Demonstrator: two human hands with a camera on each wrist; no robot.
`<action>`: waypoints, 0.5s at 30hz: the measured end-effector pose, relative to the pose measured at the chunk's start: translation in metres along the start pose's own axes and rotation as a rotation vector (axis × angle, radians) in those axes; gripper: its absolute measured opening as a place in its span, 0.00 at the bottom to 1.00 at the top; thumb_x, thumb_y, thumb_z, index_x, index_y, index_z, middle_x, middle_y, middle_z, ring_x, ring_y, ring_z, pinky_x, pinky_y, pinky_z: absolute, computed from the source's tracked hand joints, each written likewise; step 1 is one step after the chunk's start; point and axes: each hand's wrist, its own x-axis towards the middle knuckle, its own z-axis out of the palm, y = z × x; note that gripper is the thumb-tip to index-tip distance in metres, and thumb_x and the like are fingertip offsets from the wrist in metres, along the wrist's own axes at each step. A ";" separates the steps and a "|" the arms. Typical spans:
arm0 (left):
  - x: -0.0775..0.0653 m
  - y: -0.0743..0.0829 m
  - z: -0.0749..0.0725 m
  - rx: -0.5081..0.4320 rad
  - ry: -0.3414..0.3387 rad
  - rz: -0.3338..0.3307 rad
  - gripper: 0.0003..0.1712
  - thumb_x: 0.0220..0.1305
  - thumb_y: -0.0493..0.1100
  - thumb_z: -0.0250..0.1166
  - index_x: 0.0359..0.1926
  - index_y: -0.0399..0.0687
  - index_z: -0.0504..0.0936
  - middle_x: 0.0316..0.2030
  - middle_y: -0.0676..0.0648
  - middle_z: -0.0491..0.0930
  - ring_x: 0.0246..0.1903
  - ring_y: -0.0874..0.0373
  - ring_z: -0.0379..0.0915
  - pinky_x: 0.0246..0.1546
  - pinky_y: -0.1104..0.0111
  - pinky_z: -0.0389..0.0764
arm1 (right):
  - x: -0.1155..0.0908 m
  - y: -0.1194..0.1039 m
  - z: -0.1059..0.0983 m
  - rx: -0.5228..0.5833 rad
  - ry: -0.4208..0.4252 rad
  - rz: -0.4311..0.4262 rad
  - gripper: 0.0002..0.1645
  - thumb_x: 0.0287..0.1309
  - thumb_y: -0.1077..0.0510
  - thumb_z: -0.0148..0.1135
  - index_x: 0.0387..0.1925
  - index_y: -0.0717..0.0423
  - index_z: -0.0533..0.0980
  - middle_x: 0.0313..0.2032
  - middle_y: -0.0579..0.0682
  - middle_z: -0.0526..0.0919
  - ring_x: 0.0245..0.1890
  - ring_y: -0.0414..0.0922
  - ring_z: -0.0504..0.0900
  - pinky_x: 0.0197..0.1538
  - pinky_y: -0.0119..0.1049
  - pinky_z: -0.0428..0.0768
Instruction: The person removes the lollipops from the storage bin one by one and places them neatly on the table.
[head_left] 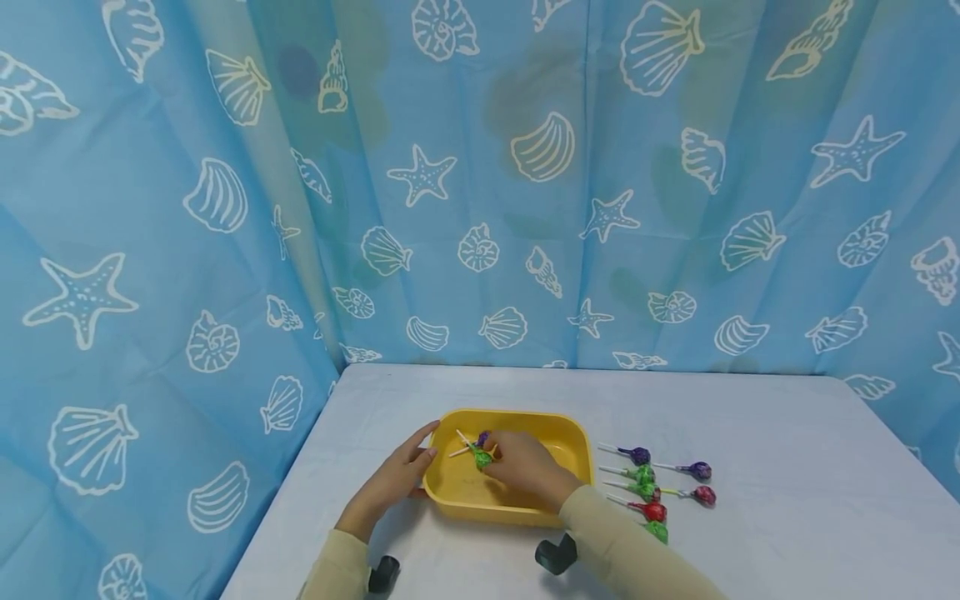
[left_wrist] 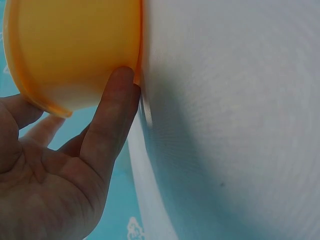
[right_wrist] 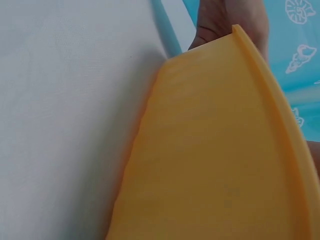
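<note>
A yellow plastic tray stands on the white table. My left hand holds its left end, with fingers at the rim and against the outer wall; the left wrist view shows that hand close up on the wall. Reaching inside over the front rim, my right hand pinches a green-wrapped lollipop by its head. A purple-wrapped lollipop lies behind it in the tray, partly covered by the fingers. In the right wrist view the tray wall hides the right hand's fingers.
Right of the tray, several lollipops lie on the white table, among them a purple one, a red one and a green one. A blue curtain with shell prints hangs behind and to the left.
</note>
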 end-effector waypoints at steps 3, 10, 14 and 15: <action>0.000 0.001 0.001 0.007 -0.002 0.005 0.32 0.79 0.49 0.55 0.79 0.61 0.59 0.64 0.31 0.70 0.47 0.47 0.79 0.38 0.57 0.88 | 0.002 0.000 0.004 0.011 -0.008 -0.010 0.12 0.60 0.56 0.70 0.44 0.55 0.81 0.30 0.44 0.79 0.29 0.43 0.75 0.36 0.36 0.78; 0.000 0.000 0.000 0.002 -0.004 0.027 0.32 0.79 0.49 0.54 0.79 0.60 0.59 0.63 0.31 0.71 0.45 0.49 0.80 0.38 0.58 0.88 | 0.006 -0.002 0.009 0.003 0.008 -0.021 0.13 0.60 0.56 0.72 0.44 0.54 0.80 0.31 0.43 0.78 0.30 0.43 0.75 0.38 0.36 0.77; 0.000 -0.001 0.000 -0.009 -0.010 0.030 0.32 0.79 0.48 0.54 0.79 0.60 0.58 0.64 0.31 0.71 0.45 0.49 0.80 0.38 0.58 0.88 | 0.007 -0.003 0.012 0.008 0.016 0.001 0.12 0.59 0.57 0.73 0.42 0.52 0.78 0.32 0.43 0.78 0.32 0.44 0.75 0.40 0.38 0.77; -0.001 -0.001 0.000 -0.008 -0.010 0.029 0.32 0.79 0.48 0.54 0.79 0.59 0.58 0.64 0.31 0.71 0.45 0.49 0.80 0.38 0.58 0.88 | 0.007 -0.003 0.012 0.011 0.017 0.010 0.12 0.59 0.57 0.73 0.41 0.52 0.78 0.33 0.43 0.78 0.33 0.45 0.75 0.41 0.38 0.77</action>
